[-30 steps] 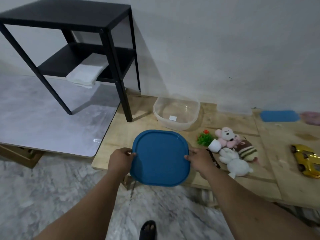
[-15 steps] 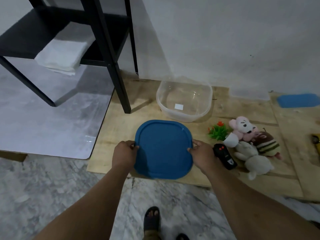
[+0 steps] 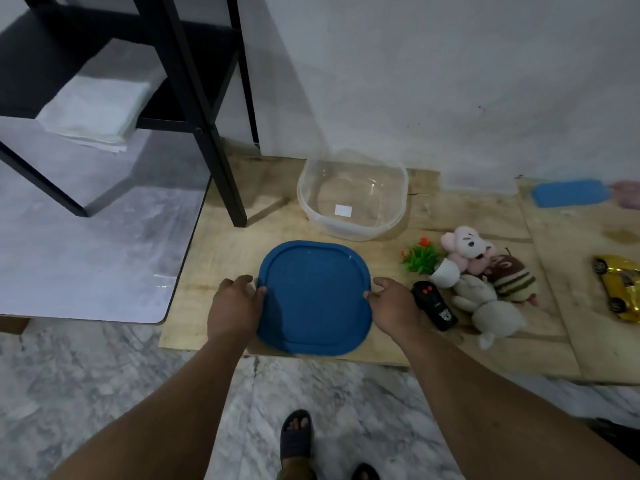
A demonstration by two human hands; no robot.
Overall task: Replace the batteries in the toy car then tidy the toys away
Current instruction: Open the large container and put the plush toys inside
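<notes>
The yellow toy car (image 3: 620, 292) lies on the wooden worktop (image 3: 228, 251), far to the right, with no hand on it. Near the middle, the left hand (image 3: 235, 308) and the right hand (image 3: 393, 308) each hold one side of a blue lid (image 3: 313, 297). Behind the lid sits a clear tub (image 3: 351, 199). A black remote (image 3: 434, 304) lies just beside the right hand. Next to it are soft toys (image 3: 485, 282) and a little plant pot (image 3: 433, 266).

blue lid (image 3: 313, 299) lowered toward plywood board (image 3: 225, 258), yellow toy car (image 3: 620, 287) back in view
</notes>
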